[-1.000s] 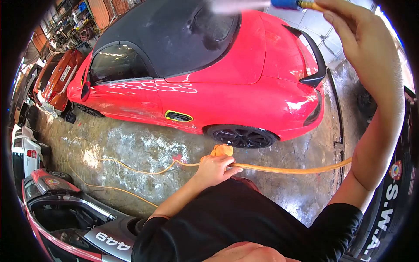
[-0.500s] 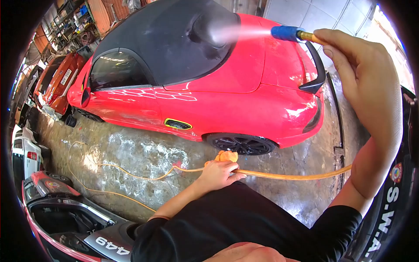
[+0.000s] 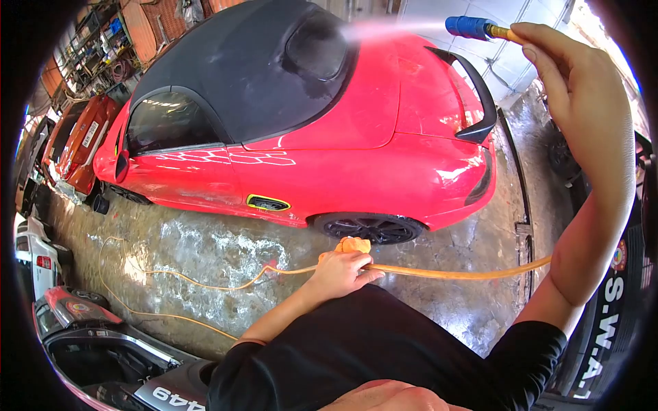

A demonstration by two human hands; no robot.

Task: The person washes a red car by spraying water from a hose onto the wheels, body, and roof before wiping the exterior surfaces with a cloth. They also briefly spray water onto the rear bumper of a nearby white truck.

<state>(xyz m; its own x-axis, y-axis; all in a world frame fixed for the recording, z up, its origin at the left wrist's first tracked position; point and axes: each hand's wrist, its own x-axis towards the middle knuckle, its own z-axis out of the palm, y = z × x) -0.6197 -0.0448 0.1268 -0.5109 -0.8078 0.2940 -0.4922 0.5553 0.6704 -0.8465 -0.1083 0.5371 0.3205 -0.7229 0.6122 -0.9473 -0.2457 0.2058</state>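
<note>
My right hand [image 3: 572, 75] is raised at the upper right, its fingers closed round the hose end just behind a blue spray nozzle [image 3: 469, 28]. White spray leaves the nozzle leftward, toward the rear window [image 3: 317, 46] in the black soft top of a red car [image 3: 329, 161]. Low in the middle, my left hand [image 3: 343, 270] grips an orange cloth [image 3: 354, 245] together with the yellow-orange hose [image 3: 452, 273]. From that hand the hose runs right, toward my right arm, and left along the floor. Water drops and wet streaks show on the soft top.
A wet concrete floor [image 3: 199, 253] lies between me and the red car. An orange-red car [image 3: 81, 144] and cluttered shelves [image 3: 96, 51] stand at the far left. Behind me are a dark car marked 449 [image 3: 116, 349] and, at right, a black vehicle lettered S.W.A.T. [image 3: 603, 335].
My right hand and the nozzle have moved slightly right and up in view. The red car has shifted left as my view turned. My left hand keeps its hold.
</note>
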